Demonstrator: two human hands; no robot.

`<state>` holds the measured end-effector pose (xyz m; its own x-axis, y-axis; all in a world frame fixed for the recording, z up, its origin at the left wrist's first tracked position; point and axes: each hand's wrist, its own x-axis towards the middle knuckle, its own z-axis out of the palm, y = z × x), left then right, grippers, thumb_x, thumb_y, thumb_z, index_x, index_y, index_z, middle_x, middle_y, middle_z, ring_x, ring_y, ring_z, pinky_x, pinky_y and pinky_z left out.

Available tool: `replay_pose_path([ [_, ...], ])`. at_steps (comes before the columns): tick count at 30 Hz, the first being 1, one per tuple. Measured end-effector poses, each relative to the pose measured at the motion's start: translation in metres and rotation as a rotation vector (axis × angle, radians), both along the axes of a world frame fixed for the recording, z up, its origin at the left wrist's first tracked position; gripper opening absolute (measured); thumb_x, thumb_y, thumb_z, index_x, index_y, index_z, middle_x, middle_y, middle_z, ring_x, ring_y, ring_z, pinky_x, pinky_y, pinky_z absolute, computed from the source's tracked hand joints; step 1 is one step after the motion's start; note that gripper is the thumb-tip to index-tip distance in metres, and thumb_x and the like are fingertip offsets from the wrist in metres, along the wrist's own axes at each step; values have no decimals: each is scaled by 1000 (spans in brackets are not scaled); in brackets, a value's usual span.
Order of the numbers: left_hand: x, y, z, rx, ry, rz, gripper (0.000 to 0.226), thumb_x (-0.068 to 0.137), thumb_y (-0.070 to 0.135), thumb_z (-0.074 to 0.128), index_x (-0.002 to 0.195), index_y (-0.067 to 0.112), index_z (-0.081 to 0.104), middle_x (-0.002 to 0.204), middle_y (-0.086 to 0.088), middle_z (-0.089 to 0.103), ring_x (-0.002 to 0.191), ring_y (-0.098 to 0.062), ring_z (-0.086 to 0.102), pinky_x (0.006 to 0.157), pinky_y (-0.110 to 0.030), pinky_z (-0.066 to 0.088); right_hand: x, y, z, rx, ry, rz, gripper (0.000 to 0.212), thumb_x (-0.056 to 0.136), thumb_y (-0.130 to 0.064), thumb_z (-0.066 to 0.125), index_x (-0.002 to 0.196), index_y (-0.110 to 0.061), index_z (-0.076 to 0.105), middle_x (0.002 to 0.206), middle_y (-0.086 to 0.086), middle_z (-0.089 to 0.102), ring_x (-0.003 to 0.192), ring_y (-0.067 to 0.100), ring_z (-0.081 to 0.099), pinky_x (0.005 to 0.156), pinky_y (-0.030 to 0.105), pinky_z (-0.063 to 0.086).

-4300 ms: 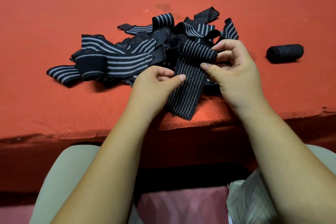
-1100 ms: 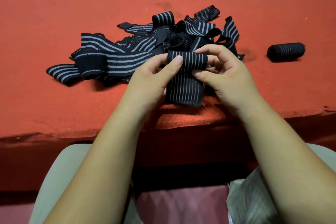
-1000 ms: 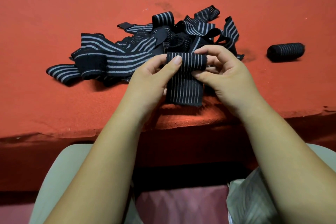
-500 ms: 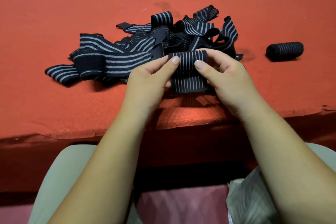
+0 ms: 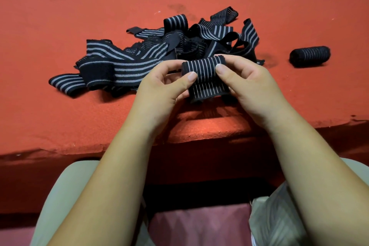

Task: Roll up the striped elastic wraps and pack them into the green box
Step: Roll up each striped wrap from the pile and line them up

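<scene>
Between my two hands is a black wrap with thin grey stripes [image 5: 204,72], mostly rolled, with a short loose tail hanging toward me. My left hand [image 5: 165,88] pinches its left end, thumb on the front. My right hand [image 5: 247,84] grips its right end, thumb pressed on the roll. Behind them lies a tangled pile of unrolled striped wraps [image 5: 151,54]. One finished roll [image 5: 309,56] lies on its side to the right. No green box is in view.
Everything sits on a red felt-covered table [image 5: 79,6], whose front edge [image 5: 60,146] runs just below my hands. My knees and a pink cushion show under the edge.
The roll has grown thicker and the hanging tail much shorter. Both hands have stayed near the table's front edge, turning the roll toward me.
</scene>
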<state>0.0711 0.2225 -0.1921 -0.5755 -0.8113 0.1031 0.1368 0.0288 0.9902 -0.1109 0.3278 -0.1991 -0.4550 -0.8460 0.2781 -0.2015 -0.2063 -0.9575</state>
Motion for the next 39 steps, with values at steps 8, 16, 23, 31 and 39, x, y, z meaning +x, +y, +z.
replay_pose_path([
  [8,-16,14,4,-75,-48,-15,32,95,8,80,119,25,69,97,-3,77,92,-14,74,78,-28,61,-20,15,7,21,91,3,36,106,-22,67,140,-33,69,113,-1,75,86,13,66,74,43,60],
  [16,-65,38,7,-152,-86,-4,31,94,9,80,117,29,75,107,-2,82,98,-18,77,90,-45,64,-63,48,18,79,84,-56,48,102,3,64,138,-29,69,121,5,76,95,11,71,89,28,61],
  [23,-139,63,8,-233,-115,-50,33,94,10,80,119,31,78,106,1,82,103,-24,79,100,-52,62,-113,86,21,131,64,-315,51,100,-1,68,139,-33,71,118,-12,76,91,18,79,96,29,61],
  [31,-235,71,-13,-269,-207,-41,36,76,30,86,110,27,76,107,5,80,104,-15,77,94,-50,64,-166,105,5,217,77,-638,37,96,-7,68,115,-38,76,109,-19,77,102,8,74,105,33,55],
  [39,-286,68,-33,-295,-293,-53,41,68,43,84,107,32,75,104,12,80,99,-16,79,93,-51,64,-194,95,-12,334,108,-813,35,98,-13,62,129,-25,75,124,-6,77,118,15,70,99,24,48],
])
